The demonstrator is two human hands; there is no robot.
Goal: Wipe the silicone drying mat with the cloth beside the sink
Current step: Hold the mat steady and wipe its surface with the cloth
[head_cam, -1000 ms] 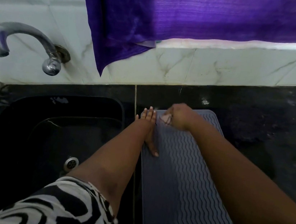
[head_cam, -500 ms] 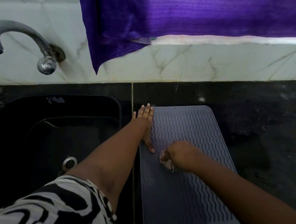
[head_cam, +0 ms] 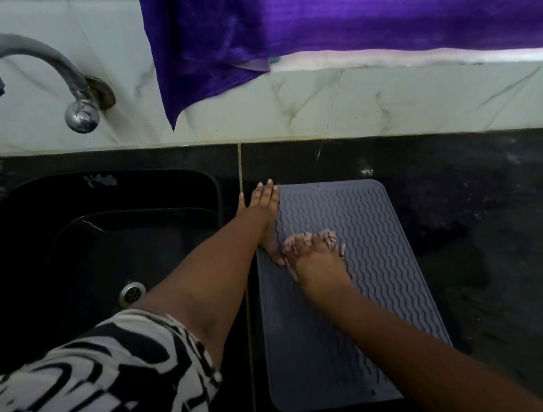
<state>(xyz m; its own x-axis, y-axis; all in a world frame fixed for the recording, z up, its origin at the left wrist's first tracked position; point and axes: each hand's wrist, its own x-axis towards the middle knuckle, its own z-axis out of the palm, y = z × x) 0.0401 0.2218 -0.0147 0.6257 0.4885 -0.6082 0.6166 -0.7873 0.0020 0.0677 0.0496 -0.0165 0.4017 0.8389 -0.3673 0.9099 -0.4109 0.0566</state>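
A grey silicone drying mat (head_cam: pixel 371 253) with wavy ridges lies on the black counter just right of the sink. My left hand (head_cam: pixel 262 211) rests flat on the mat's left edge with fingers extended, pressing it down. My right hand (head_cam: pixel 317 263) lies on the middle of the mat, its fingers closed over a small pale cloth (head_cam: pixel 326 236). Only the cloth's pinkish edge shows beyond my fingertips; the remainder is hidden under the hand.
A black sink (head_cam: pixel 84 250) with a metal drain (head_cam: pixel 132 293) sits to the left, a chrome tap (head_cam: pixel 38 78) above it. A purple curtain (head_cam: pixel 322 22) hangs over the tiled wall. The dark counter (head_cam: pixel 501 236) stretches to the right of the mat.
My right hand slid the cloth from the mat's far left corner down toward me, then back up a little to the mat's middle. My left hand stayed on the mat's left edge.
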